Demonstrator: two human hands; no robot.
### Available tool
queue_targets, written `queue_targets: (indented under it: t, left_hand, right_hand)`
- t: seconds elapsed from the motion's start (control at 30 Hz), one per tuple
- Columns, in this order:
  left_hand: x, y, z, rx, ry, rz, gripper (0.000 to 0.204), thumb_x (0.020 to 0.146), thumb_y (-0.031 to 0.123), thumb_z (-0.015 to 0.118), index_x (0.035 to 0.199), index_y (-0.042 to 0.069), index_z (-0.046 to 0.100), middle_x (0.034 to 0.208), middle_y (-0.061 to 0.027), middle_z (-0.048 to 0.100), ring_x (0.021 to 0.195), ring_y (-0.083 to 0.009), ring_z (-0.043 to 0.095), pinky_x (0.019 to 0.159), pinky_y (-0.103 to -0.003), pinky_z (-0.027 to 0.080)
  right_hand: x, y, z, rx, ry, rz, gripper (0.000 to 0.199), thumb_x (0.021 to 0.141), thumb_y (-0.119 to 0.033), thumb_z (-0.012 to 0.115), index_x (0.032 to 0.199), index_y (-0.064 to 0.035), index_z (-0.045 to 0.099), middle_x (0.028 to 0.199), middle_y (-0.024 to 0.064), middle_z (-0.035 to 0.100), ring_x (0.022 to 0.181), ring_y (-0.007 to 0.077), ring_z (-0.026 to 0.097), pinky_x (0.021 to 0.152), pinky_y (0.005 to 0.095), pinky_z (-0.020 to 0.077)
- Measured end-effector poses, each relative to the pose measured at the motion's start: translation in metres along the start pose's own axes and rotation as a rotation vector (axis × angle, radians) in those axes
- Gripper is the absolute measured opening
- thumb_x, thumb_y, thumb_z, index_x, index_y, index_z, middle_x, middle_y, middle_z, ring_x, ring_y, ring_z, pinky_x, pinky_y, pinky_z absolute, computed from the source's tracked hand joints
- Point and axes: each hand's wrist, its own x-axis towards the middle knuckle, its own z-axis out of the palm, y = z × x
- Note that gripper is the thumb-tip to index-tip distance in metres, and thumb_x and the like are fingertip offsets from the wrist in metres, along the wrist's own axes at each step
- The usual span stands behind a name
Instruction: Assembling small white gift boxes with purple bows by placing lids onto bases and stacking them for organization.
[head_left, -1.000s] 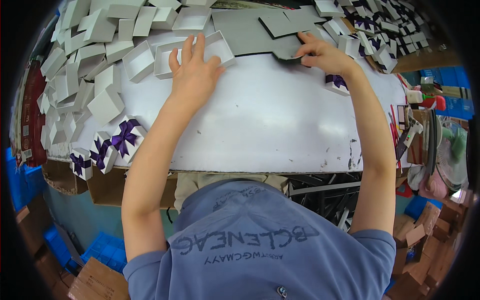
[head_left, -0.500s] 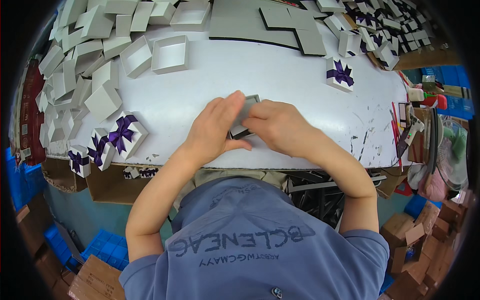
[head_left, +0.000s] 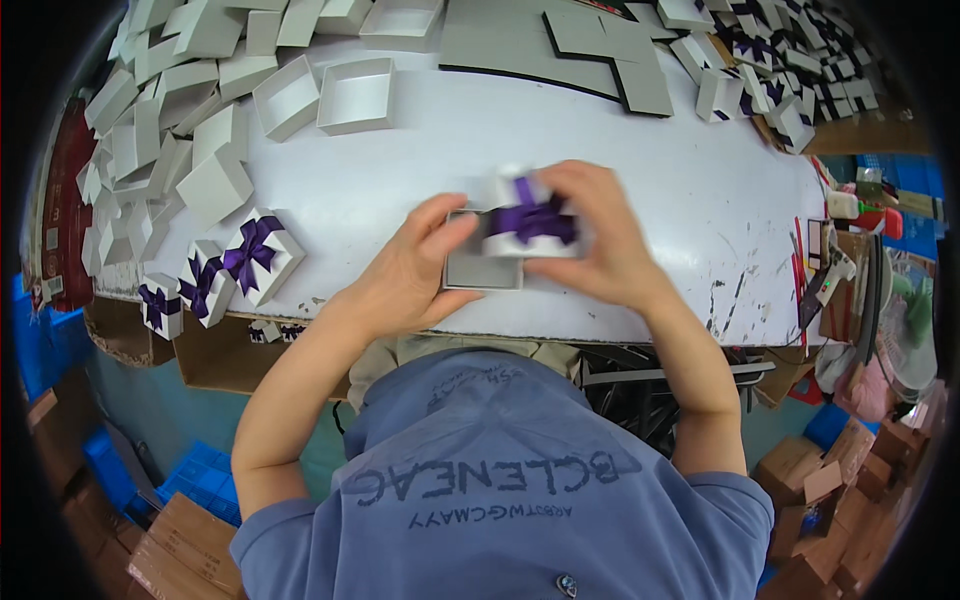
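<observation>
My left hand (head_left: 400, 275) grips the left side of a small open box base (head_left: 483, 274) with a grey lining, low on the white table (head_left: 400, 180). A white box lid with a purple ribbon bow (head_left: 533, 228), slightly blurred, is in my right hand (head_left: 608, 240), between thumb and fingers. It hangs tilted over the base's right and far part and hides that part. Whether lid and base touch, I cannot tell.
Three white boxes with purple bows (head_left: 258, 257) stand at the table's left front edge. Plain white box parts (head_left: 215, 165) pile up behind them. Grey-and-black flat pads (head_left: 600, 60) lie at the back, more bow-tied pieces (head_left: 780, 85) at the far right. Tools (head_left: 828, 265) hang by the right edge.
My right hand has left the inside of the base and now holds the bowed lid, which lay alone at the right of the table. My left hand stays on the base.
</observation>
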Motion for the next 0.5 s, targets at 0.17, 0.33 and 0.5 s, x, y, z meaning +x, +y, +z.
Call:
queue_targets:
  t: [0.17,0.33,0.5]
  left_hand:
    - [0.015,0.004,0.002,-0.064,0.133,0.044,0.077,0.062,0.013,0.076,0.13,0.007,0.041,0.134,-0.0193,0.036,0.116,-0.0356,0.043,0.086,-0.042,0.043]
    - [0.019,0.017,-0.009,0.263,0.01,-0.029,0.082,0.063,0.024,0.076,0.133,0.006,0.038,0.132,-0.0118,0.041,0.12,-0.03,0.041,0.095,-0.043,0.034]
    - [-0.002,0.024,-0.037,0.561,-0.007,-0.202,0.08,0.064,0.033,0.074,0.131,0.007,0.04,0.126,-0.0086,0.047,0.12,-0.0295,0.04,0.097,-0.053,0.024]
  right_hand:
    - [-0.01,-0.031,0.018,-0.138,-0.085,-0.096,0.067,0.058,-0.029,0.078,0.118,-0.0121,0.054,0.12,0.0162,0.046,0.109,0.0339,0.044,0.091,0.0446,0.0356]
    - [-0.023,-0.027,0.023,-0.272,-0.199,-0.058,0.07,0.063,-0.033,0.075,0.125,-0.0113,0.05,0.131,0.0191,0.039,0.119,0.0331,0.039,0.095,0.0508,0.0301]
    - [0.064,0.017,-0.019,-0.173,-0.461,-0.092,0.052,0.073,-0.03,0.069,0.117,-0.0067,0.054,0.118,0.0158,0.054,0.11,0.0295,0.05,0.093,0.0444,0.0368]
